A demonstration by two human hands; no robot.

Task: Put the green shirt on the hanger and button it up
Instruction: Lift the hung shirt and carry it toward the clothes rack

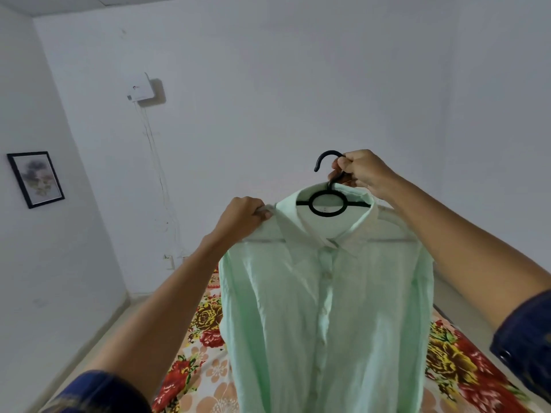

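Observation:
The pale green shirt (pixel 298 317) hangs on a black hanger (pixel 328 201), held up in the air in front of me. Its front placket is closed, with buttons showing down the middle. My right hand (pixel 362 171) grips the hanger's hook just above the collar. My left hand (pixel 243 217) pinches the shirt's left shoulder at the hanger's end. The hanger's arms are hidden inside the shirt; only the hook and the ring at the neck show.
A bed with a floral sheet (pixel 459 365) lies below the shirt. White walls stand behind, with a framed picture (pixel 35 178) at the left and a small white box (pixel 141 87) with cables higher up. A strip of floor (pixel 98 332) runs left of the bed.

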